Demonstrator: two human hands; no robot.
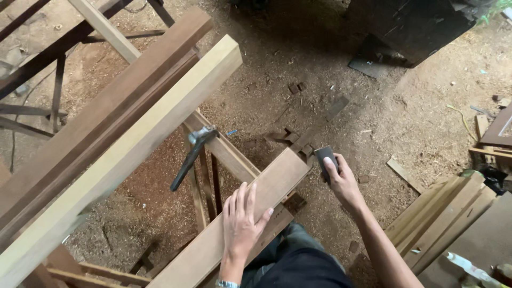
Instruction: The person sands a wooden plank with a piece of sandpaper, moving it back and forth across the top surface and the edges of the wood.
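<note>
Fingers of the right hand (341, 178) were curled around a small dark sanding block (325, 159), pressed against the far right corner of the plank (234, 224). Flat and open, the left hand (242, 221) lay palm down on the plank's upper face, fingers spread and pointing up the board, gripping nothing.

That plank was a long pale-brown board whose long axis ran from the lower left, near the person's lap, up to the right; its squared end pointed away toward the dirt floor (330, 69). It rested on a wooden trestle (224, 152) beneath it.

Sawdust and wood shavings covered the floor, with small offcuts (296, 88) scattered beyond the plank's end. It looked like a rough, open workshop.

A hammer (192, 154) hung head-up on the trestle rail just left of the plank. Further left, a thick pale beam (122, 154) and a darker brown beam (106, 114) lay side by side, running parallel to the plank. Stacked boards (442, 218) lay at the lower right, well apart from the hands. A dark boxy object (410, 26) stood at the top right. Nothing lay between the hands and the plank.
</note>
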